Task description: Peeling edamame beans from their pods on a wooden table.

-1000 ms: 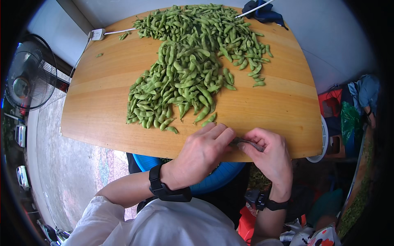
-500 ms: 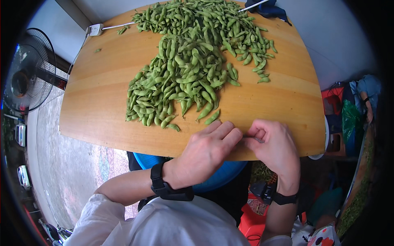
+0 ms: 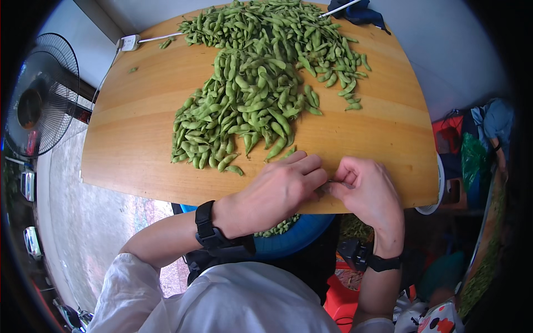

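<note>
1. Head view, and both hands meet over the near edge of the desk (image 3: 125,133), the left hand (image 3: 277,188) and right hand (image 3: 371,194) almost tip to tip!
2. Right hand: fingers bent and pinched tight on a dark sliver (image 3: 330,183), mostly covered, its kind impossible to call.
3. Left hand: fingers curled just beside it, their tips hidden; whether they grip anything, I cannot tell.
4. Just beyond the left knuckles, a single green pod (image 3: 289,152), partly covered.
5. And the big heap of green pods (image 3: 250,89) sprawls from mid-desk to the far edge!
6. Down below, a blue basin (image 3: 302,236) sits under the desk's edge, pale green beans (image 3: 282,226) inside, near the left wrist.
7. Far left, a fan (image 3: 33,105) stands beside the desk.
</note>
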`<state>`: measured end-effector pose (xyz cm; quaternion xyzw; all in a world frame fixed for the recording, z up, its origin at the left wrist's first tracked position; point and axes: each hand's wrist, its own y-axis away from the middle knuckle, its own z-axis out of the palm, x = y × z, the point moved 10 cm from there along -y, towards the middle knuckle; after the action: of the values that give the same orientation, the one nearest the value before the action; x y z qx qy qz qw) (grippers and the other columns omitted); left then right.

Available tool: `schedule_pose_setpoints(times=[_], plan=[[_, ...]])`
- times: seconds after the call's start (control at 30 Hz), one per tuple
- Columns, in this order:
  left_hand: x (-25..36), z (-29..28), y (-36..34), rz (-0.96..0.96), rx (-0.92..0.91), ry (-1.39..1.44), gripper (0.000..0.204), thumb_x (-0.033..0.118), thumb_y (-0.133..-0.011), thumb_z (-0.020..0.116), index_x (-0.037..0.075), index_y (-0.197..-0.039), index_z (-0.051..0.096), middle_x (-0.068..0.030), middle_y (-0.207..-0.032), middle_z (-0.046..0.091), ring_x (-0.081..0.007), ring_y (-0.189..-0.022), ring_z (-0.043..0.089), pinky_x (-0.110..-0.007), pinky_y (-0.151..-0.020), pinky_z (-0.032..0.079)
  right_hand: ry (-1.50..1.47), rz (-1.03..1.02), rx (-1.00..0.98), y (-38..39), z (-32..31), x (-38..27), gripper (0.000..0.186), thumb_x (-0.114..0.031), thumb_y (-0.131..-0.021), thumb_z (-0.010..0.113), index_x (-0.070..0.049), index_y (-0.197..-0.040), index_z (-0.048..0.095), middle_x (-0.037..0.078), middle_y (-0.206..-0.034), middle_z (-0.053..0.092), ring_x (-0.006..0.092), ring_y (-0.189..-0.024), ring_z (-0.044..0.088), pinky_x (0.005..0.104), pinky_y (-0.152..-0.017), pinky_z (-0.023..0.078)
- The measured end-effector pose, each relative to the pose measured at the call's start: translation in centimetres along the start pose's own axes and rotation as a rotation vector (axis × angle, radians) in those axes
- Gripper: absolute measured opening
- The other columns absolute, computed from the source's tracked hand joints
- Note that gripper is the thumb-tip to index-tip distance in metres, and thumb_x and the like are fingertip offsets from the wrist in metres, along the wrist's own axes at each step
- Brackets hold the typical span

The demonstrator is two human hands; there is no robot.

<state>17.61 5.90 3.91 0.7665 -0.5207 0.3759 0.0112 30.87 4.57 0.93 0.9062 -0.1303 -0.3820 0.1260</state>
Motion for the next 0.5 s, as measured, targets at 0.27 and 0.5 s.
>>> schedule_pose_setpoints(times=[0.27,0.5], plan=[[0.2,-0.7,1.1,-0.068,0.027,0.019,0.019,0.005,-0.085,0.079,0.002,-0.095,0.062,-0.0123,-0.089,0.057,-0.0343,-0.083,0.062,-0.045,-0.069,0.052,-0.013,-0.071,0.033,0.4,0.0,-0.3,0.017,-0.008,-0.083,0.08,0.001,-0.087,0.067,0.017,-0.071,0.069,0.0307,-0.065,0.069,0.0408,-0.065,0.052],[-0.2,-0.3,1.1,-0.187,-0.009,0.023,0.018,0.005,-0.084,0.076,0.001,-0.095,0.063,-0.0146,-0.092,0.059,-0.0374,-0.083,0.065,-0.046,-0.07,0.054,-0.171,-0.006,0.108,2.1,0.3,1.2,0.018,-0.011,-0.087,0.08,0.001,-0.093,0.069,0.013,-0.075,0.071,0.021,-0.065,0.068,0.0344,-0.064,0.052]])
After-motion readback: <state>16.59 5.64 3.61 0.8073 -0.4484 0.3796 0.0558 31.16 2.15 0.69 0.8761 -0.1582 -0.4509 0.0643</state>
